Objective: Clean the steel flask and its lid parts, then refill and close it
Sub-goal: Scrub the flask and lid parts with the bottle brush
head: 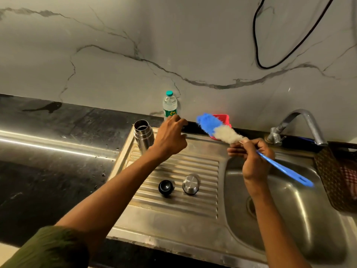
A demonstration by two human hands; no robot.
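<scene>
Flask (143,137) upright at drainboard's (193,206) back left corner. Stopper (165,187) left of cap (191,184), both mid-drainboard, apart. Basin (289,219) right of drainboard; tap (301,126) behind basin. Bottle (169,105) against wall, behind flask, to its right. Basket (336,180) at basin's right edge.

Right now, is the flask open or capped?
Open. The flask stands upright on the drainboard with its mouth bare; the black stopper and the steel cap lie apart from it.
</scene>
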